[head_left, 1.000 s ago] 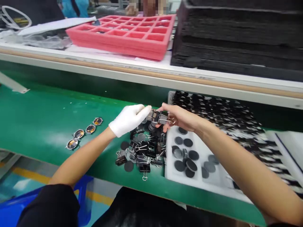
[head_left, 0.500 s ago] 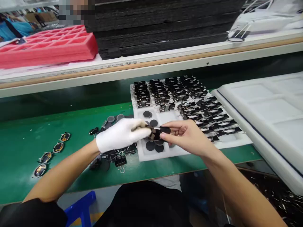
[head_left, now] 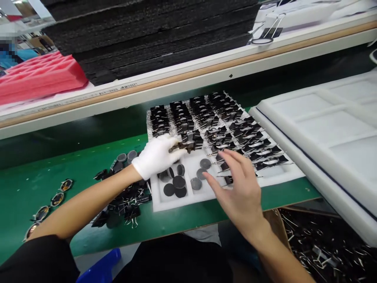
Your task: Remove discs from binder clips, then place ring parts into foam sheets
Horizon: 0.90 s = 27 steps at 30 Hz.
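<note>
My right hand [head_left: 240, 192] has let go of the clipped piece [head_left: 188, 146] since the earlier frame, and the piece has gone from above the discs [head_left: 178, 182] to the edge of the clipped rows [head_left: 182, 116], just beyond my left fingers. My gloved left hand [head_left: 157, 155] has it pinched by the near end; whether its underside touches the tray [head_left: 173, 204], I can't tell. My right fingers are spread, thumb well apart from the rest, with nothing between them, over the tray just beside more clipped pieces. I'd judge I'm at the placing step, the piece being lined up with its row. What this calls for, I think, is a steady left pinch until it sits, wires kept off its neighbours, then a gentle release. The discs lie below my left fingers, the loose clips [head_left: 131, 212] on the desk [head_left: 79, 165] under my left forearm.
</note>
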Each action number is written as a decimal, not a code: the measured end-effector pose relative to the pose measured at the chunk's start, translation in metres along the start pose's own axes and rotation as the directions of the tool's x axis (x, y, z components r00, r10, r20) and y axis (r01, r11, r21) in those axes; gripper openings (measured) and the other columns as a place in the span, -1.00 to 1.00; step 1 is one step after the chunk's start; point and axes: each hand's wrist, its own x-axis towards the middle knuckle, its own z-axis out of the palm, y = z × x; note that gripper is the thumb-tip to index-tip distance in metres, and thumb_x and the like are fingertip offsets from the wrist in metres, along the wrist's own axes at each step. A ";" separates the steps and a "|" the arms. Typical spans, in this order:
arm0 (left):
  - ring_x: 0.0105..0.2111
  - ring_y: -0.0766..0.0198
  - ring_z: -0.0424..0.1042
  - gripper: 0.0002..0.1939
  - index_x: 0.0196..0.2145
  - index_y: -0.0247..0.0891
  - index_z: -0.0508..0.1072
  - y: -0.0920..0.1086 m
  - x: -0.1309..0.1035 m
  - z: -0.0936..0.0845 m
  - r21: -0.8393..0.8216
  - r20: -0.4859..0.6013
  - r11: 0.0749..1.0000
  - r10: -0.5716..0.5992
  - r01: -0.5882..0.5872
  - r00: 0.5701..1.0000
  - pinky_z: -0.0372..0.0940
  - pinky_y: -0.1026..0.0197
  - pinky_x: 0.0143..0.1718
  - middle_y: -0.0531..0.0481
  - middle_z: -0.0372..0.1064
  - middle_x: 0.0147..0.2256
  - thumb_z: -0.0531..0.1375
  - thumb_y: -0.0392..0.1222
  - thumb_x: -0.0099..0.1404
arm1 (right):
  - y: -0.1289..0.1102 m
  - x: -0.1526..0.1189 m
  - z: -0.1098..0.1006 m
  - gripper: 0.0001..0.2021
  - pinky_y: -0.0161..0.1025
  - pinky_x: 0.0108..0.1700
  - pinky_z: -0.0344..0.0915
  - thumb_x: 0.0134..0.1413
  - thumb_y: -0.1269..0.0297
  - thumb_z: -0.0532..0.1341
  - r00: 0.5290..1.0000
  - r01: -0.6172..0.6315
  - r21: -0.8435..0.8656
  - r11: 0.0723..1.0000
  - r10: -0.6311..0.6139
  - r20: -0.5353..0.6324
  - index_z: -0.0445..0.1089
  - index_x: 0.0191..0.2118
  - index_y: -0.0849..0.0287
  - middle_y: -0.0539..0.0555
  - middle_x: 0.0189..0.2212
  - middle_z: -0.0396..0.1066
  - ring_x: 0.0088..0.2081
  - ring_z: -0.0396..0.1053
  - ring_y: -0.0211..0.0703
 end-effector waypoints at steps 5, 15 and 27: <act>-0.19 0.06 0.49 -0.59 -0.08 -0.22 0.57 -0.003 0.025 0.025 0.263 -0.022 0.964 -0.037 0.041 0.999 0.28 0.09 -0.18 -0.11 0.48 -0.22 0.14 0.15 0.44 | -0.009 -0.027 0.029 -0.76 0.05 0.07 0.39 0.24 0.42 0.31 0.984 0.165 -0.018 0.986 -0.163 0.071 0.45 0.02 0.18 0.26 0.00 0.50 0.04 0.46 0.09; -0.24 0.09 0.48 -0.55 -0.07 -0.24 0.53 -0.006 0.024 0.037 0.235 0.016 0.971 -0.042 0.037 0.999 0.25 0.12 -0.20 -0.13 0.47 -0.21 0.09 0.19 0.47 | -0.004 -0.042 0.052 -0.79 0.02 0.11 0.25 0.21 0.48 0.28 0.985 0.152 -0.074 0.986 -0.145 0.095 0.51 -0.09 0.07 0.15 -0.03 0.58 0.08 0.49 0.06; -0.14 -0.13 0.44 -0.61 -0.08 -0.37 0.46 0.011 0.027 0.039 0.484 0.034 0.874 0.031 -0.043 0.999 0.18 -0.02 -0.17 -0.32 0.44 -0.18 0.10 0.05 0.49 | -0.007 -0.042 0.048 -0.75 0.03 0.09 0.23 0.30 0.45 0.21 0.970 0.155 -0.169 0.973 -0.117 0.212 0.48 0.04 0.19 0.22 0.03 0.56 0.08 0.47 0.10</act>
